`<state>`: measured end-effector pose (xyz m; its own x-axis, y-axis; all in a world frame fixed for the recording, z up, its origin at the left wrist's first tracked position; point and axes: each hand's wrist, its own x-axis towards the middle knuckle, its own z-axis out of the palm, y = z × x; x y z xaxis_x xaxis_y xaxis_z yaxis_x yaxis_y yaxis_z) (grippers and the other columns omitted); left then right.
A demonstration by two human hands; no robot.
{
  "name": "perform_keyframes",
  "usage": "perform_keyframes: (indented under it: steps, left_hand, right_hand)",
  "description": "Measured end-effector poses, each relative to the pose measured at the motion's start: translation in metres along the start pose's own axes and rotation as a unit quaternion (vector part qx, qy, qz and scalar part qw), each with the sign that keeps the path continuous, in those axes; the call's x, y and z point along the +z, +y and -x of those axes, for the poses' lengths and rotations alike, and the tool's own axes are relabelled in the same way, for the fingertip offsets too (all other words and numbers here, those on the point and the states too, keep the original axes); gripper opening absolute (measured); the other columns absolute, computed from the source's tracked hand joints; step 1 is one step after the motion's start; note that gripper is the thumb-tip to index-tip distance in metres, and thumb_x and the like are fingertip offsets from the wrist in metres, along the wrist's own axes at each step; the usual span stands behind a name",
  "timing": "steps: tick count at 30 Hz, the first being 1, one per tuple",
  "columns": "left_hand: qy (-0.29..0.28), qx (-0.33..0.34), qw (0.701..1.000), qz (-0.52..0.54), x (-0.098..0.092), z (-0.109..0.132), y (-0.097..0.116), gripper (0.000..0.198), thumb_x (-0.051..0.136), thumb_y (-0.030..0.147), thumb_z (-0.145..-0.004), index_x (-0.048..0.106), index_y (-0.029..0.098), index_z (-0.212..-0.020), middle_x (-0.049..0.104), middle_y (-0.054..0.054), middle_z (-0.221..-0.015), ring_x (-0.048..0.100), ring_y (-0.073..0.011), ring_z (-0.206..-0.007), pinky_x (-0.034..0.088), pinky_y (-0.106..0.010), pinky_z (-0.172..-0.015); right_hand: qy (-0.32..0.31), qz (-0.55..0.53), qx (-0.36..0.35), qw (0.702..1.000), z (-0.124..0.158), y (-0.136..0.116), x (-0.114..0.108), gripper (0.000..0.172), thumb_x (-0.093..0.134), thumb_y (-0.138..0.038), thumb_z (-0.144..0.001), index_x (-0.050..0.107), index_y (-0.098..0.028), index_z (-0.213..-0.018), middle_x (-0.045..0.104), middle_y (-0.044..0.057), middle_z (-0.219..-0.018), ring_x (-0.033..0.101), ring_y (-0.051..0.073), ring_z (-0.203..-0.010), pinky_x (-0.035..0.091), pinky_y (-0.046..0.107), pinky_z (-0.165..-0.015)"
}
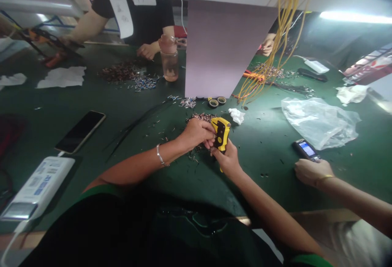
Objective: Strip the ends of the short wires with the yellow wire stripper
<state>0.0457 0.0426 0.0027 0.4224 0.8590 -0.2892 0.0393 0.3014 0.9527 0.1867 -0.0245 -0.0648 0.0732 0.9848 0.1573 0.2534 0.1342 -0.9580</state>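
- Yellow-and-black wire stripper (221,133) is up off the green bench (269,144), in front of my chest, just on my side of the copper-coloured terminal pile (203,116).
- Long axis runs roughly away from me: head to the far side, handles back toward my body.
- My right hand (229,161) is wrapped round the handles; likely held low there for squeeze leverage, leaving the head clear.
- My left hand (198,133) has thumb and fingertips pressed together at the head's left side. Can't tell what's between them, too small. Probably parked there to work close to the jaws.
- Pile just beyond my hands, presumably for short reach.
- Tape rolls (213,103) and crumpled tissue (237,115) sit past it, out of the way.
- Co-worker's hand (312,172) on a keypad phone (306,150), well apart, right.
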Motion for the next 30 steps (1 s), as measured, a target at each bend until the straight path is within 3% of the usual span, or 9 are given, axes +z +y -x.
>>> perform_keyframes:
  steps: [18,26,30]
  left_hand:
    - [0.008,-0.003,1.0,-0.006,-0.003,-0.005,-0.002,0.007,0.063,0.01,-0.057,0.064,0.014,-0.062,0.063,-0.001,-0.05,0.059,-0.0117,-0.043,0.052,-0.027,-0.049]
    - [0.0,-0.023,0.999,0.027,-0.015,-0.012,-0.004,0.014,0.07,0.014,-0.054,0.066,0.014,-0.068,0.067,-0.003,-0.056,0.062,-0.0141,-0.046,0.056,-0.03,-0.052]
    - [-0.009,-0.036,0.999,0.023,-0.023,-0.011,-0.002,0.02,0.072,0.017,-0.054,0.068,0.013,-0.073,0.069,-0.005,-0.059,0.064,-0.015,-0.049,0.056,-0.029,-0.053]
  right_hand:
    - [0.05,0.006,0.015,0.999,-0.008,0.011,0.011,0.015,0.061,-0.026,-0.072,0.052,-0.021,-0.082,0.057,-0.004,-0.058,0.051,0.014,-0.051,0.044,0.028,-0.05]
    - [0.027,-0.087,0.064,0.994,-0.008,0.005,0.001,0.016,0.065,-0.026,-0.069,0.052,-0.022,-0.078,0.06,-0.005,-0.055,0.053,0.014,-0.046,0.046,0.029,-0.05]
    - [-0.02,-0.138,0.076,0.987,-0.008,-0.001,-0.009,0.017,0.066,-0.025,-0.067,0.054,-0.021,-0.078,0.063,-0.003,-0.06,0.056,0.016,-0.05,0.047,0.031,-0.054]
